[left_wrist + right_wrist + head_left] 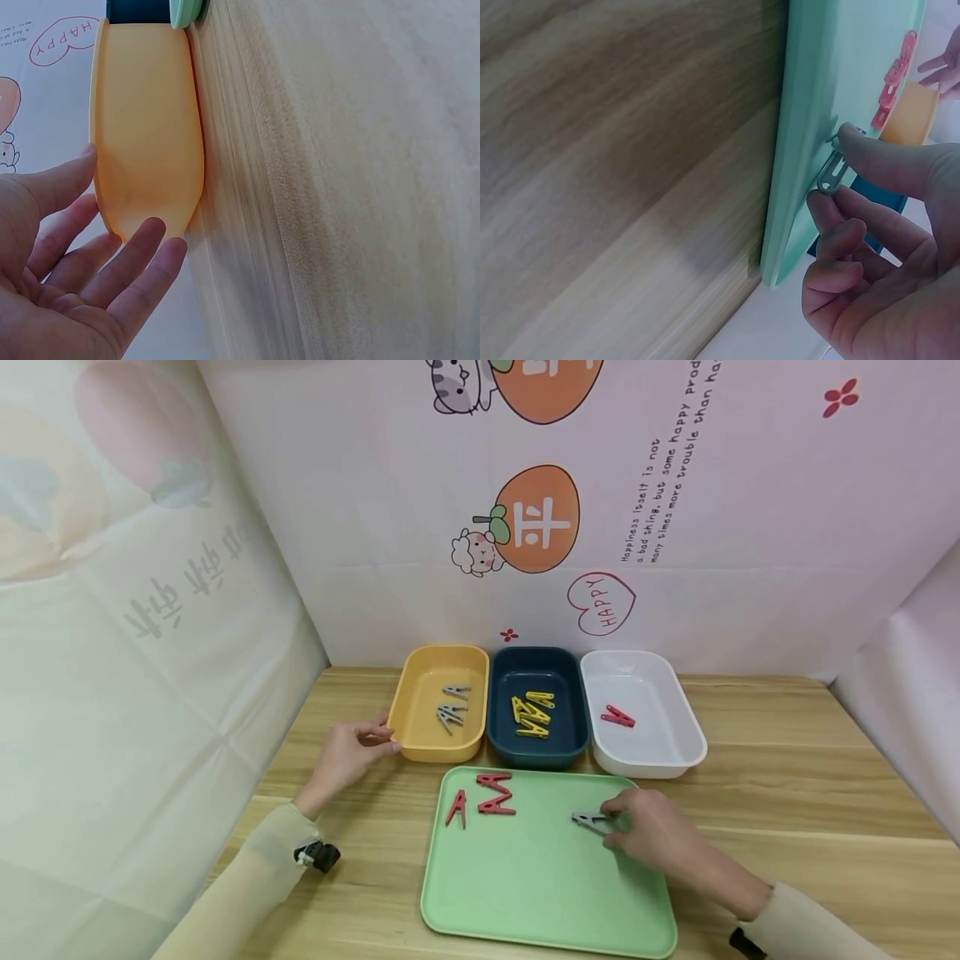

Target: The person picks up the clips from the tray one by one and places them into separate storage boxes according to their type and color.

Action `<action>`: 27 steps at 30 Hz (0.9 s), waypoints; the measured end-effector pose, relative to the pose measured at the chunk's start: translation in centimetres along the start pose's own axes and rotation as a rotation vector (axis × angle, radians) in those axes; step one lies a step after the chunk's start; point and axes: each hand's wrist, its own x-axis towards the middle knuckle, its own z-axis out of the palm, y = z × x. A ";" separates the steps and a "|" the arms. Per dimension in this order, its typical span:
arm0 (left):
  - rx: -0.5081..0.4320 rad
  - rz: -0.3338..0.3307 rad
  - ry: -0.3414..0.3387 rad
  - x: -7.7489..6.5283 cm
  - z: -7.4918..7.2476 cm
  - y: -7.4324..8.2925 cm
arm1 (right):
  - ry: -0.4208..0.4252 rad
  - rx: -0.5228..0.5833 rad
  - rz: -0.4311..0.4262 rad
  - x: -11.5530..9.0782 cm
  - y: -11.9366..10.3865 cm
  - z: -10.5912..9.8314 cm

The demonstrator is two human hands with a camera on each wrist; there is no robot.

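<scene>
My right hand (652,831) pinches a grey clothespin (590,820) between thumb and fingertips over the right side of the green tray (555,885). In the right wrist view the grey clothespin (832,171) spans from the thumb to a fingertip. Three red clothespins (495,782) lie at the tray's far left. My left hand (348,760) is at the left side of the yellow bin (442,752), its fingers loosely spread and its fingertips right at the rim. In the left wrist view the thumb overlaps the rim of the yellow bin (146,105).
Behind the tray the bins stand in a row: yellow with three grey clothespins (452,710), dark blue (538,756) with several yellow clothespins (534,718), white (652,768) with a red clothespin (617,717). A printed sheet (420,527) hangs behind the wooden table (787,760).
</scene>
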 end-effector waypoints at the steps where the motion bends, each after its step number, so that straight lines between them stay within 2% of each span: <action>1: 0.001 -0.002 -0.001 0.0 0.0 0.0 | 0.004 0.003 -0.004 -0.1 0.1 0.0; 12: -0.009 0.010 0.001 -0.1 0.0 0.1 | 0.013 -0.017 -0.018 -0.1 0.4 0.0; 21: -0.019 0.010 0.001 -0.1 0.1 0.0 | 0.009 0.070 0.019 -0.3 0.3 -1.1; 27: -0.028 0.015 0.005 0.0 0.1 0.0 | 0.029 0.068 0.010 -0.2 0.1 -1.5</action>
